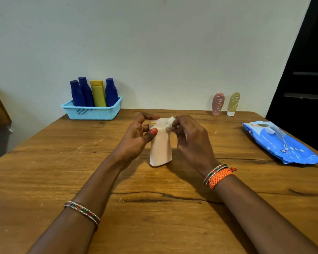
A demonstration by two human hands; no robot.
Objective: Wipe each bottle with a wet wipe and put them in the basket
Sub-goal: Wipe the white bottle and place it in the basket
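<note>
A pale peach bottle (161, 147) stands upright on the wooden table (62, 171) in the middle of the view. My left hand (136, 138) holds its upper part, thumb on the front near the cap. My right hand (191, 140) pinches a crumpled white wet wipe (170, 122) against the top of the bottle. At the back left, a light blue basket (92, 112) holds three dark blue bottles (77, 94) and a yellow bottle (98, 93).
A pink tube (218, 103) and a yellow-green tube (233, 103) stand upright at the back right by the wall. A blue wet wipe pack (281, 142) lies near the table's right edge. A dark doorway is at the far right.
</note>
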